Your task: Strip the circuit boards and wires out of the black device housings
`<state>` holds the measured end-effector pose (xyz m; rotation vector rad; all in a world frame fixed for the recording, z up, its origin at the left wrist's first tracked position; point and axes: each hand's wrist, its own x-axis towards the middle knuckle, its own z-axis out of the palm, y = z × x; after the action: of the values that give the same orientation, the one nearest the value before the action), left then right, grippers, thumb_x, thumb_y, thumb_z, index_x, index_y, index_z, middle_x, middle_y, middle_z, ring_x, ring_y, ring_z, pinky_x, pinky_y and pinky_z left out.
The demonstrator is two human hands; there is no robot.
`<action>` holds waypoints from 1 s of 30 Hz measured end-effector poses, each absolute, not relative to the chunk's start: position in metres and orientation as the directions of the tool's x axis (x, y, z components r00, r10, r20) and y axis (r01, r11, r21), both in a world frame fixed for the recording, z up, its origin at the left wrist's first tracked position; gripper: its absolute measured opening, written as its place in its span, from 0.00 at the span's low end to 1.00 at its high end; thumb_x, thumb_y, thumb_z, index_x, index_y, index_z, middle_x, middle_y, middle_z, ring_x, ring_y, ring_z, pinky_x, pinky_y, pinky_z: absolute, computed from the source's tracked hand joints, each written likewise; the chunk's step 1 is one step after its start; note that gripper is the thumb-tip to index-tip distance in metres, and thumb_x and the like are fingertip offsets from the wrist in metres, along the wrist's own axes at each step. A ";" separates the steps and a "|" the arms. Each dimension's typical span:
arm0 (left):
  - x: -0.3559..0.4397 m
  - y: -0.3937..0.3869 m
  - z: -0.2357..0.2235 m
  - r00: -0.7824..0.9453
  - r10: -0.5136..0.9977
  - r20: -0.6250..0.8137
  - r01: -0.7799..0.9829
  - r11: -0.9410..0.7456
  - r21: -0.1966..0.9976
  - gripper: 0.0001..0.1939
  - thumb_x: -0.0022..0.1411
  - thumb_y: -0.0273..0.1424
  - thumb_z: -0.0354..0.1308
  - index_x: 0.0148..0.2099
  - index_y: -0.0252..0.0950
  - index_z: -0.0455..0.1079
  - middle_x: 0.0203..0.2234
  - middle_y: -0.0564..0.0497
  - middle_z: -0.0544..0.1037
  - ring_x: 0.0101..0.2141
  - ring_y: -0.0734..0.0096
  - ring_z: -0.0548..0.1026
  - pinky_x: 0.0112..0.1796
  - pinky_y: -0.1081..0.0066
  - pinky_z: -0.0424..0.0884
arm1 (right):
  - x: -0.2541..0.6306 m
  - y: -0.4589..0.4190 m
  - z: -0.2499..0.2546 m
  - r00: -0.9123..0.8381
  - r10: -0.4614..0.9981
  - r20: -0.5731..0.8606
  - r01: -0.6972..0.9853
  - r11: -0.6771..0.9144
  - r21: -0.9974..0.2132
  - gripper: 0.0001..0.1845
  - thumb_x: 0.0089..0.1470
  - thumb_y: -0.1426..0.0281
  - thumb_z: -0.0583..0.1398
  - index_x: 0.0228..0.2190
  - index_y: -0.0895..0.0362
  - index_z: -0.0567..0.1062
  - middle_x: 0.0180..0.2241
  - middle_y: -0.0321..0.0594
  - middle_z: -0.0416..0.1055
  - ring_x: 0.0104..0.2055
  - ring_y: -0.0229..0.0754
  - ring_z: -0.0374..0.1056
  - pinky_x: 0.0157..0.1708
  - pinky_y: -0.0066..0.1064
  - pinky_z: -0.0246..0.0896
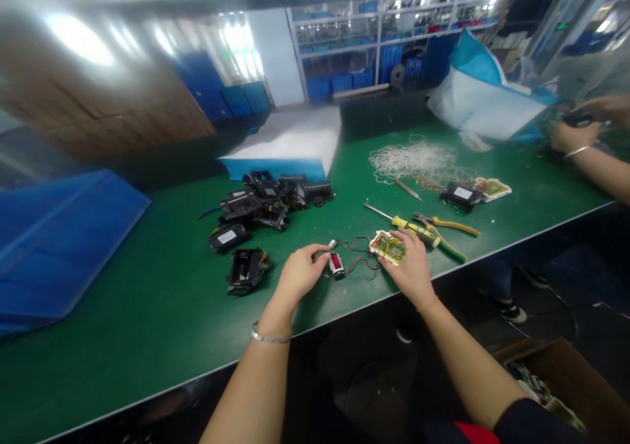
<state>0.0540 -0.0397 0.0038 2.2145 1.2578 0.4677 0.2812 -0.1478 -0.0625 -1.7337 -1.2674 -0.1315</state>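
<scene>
Green mat covers the workbench [147,300], seen from the head cam, the only view. L hand [298,275] sits near the front edge, fingers curled, thumb and forefinger pinching a small white connector [332,244] at the end of thin wires. Just below that, on the mat, lies a small switch w/ red face [336,264]; it's just beside the L fingertips, can't tell if touching. Dark wires [361,255] loop from there over to a small circuit board [387,247], yellow-green w/ white edge. R hand [412,270] rests on the board's right side, fingers spread over it and gripping its edge, board flat on the mat.

Just behind the R hand: yellow-handled screwdriver [408,225], tip pointing left, and yellow-handled pliers [445,229], both lying on the mat. Further back, a tangle of pale wire [413,159], a black module w/ white label [461,195] and another board [493,188] next to it.

To the L of the hands, a heap of black plastic housings [270,201], w/ two more apart at the front [246,270]. White foam block w/ blue edge [290,139] behind the heap. Blue sheet [59,241] at far left.

Another person's hands [578,132] at the far right edge, wrist w/ bangle, holding sth dark; too blurred to tell what. Blue-white bag [480,96] lies near them.
</scene>
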 end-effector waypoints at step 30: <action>0.090 -0.048 -0.006 0.802 0.571 0.178 0.404 -0.736 0.543 0.23 0.56 0.40 0.61 0.53 0.41 0.69 0.57 0.46 0.67 0.59 0.61 0.61 0.60 0.59 0.56 | 0.281 -0.152 -0.058 0.516 0.656 0.550 0.676 0.081 -0.732 0.15 0.61 0.65 0.52 0.45 0.53 0.74 0.52 0.44 0.68 0.56 0.45 0.60 0.58 0.42 0.52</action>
<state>0.0897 -0.0482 -0.0057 2.4983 0.7248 0.4599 0.2810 -0.1521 -0.0582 -1.6063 -1.1652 -0.0217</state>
